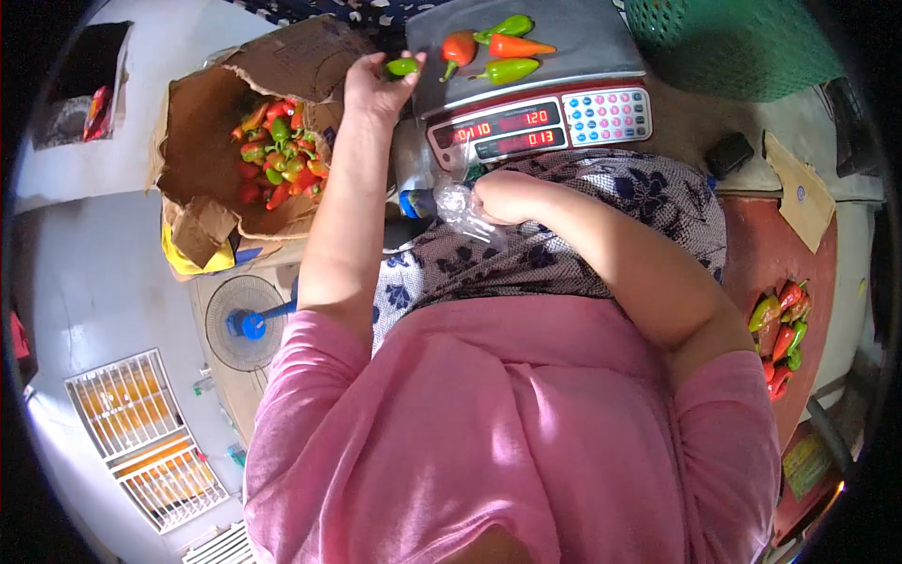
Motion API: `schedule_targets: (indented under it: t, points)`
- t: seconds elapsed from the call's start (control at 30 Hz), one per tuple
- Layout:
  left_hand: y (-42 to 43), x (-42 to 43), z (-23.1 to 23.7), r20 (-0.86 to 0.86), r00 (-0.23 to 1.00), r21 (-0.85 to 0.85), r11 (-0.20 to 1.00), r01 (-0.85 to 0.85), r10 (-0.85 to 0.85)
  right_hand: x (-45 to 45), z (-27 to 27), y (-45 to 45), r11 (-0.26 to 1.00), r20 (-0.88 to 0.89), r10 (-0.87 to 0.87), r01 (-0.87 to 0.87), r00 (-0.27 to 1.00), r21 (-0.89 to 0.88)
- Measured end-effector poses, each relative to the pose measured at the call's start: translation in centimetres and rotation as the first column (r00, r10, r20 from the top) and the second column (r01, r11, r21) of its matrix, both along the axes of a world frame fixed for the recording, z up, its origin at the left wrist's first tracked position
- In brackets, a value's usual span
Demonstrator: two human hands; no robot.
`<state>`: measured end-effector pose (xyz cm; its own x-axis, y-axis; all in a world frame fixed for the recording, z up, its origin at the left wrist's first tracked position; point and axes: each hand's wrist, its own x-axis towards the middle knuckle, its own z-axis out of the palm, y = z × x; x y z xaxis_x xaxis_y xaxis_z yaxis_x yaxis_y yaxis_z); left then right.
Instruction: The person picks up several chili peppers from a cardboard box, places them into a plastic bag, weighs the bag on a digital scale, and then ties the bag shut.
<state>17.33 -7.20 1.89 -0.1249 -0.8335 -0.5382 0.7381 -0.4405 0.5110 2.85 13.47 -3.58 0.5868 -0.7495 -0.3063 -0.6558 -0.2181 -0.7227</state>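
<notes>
My left hand (379, 88) holds a small green pepper (402, 67) in its fingertips, just off the left edge of a digital scale's grey pan (585, 46). Several peppers lie on that pan, among them an orange pepper (518, 46), a red-orange pepper (459, 48) and a light green pepper (512, 70). The scale's panel (493, 130) shows lit red digits and a keypad. Over my lap, my right hand (509, 197) is closed on a crumpled clear plastic bag (461, 208). Left of my left forearm stands an open cardboard box (194, 134) with many red and green peppers (282, 158) inside.
A green perforated plastic basket (733, 49) stands beyond the scale on the right. More peppers (782, 331) lie on a red surface (747, 240) to my right, near a torn piece of cardboard (800, 194). A fan (246, 323) with a blue hub is at lower left.
</notes>
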Motion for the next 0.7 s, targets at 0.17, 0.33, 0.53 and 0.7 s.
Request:
schedule_targets:
  t: [0.17, 0.33, 0.53, 0.7]
  points:
    - [3.1, -0.6, -0.5, 0.090, 0.994, -0.071, 0.995, 0.067, -0.061, 0.1, -1.0, 0.0, 0.998, 0.029, -0.042, 0.044, 0.999, -0.052]
    - [4.4, 0.1, -2.8, 0.394, 0.918, -0.362, 0.911, 0.196, -0.041, 0.2, -0.6, -0.1, 0.998, -0.009, 0.003, -0.004, 1.000, -0.060]
    - [5.9, -1.8, -3.5, 0.735, 0.678, -0.320, 0.873, 0.369, -0.018, 0.0, -0.1, 0.0, 0.999, -0.016, -0.012, 0.011, 1.000, -0.035]
    - [6.6, -2.4, -3.3, 0.789, 0.614, -0.338, 0.822, 0.458, -0.018, 0.2, -0.2, 0.0, 1.000, 0.006, -0.008, 0.008, 1.000, -0.011]
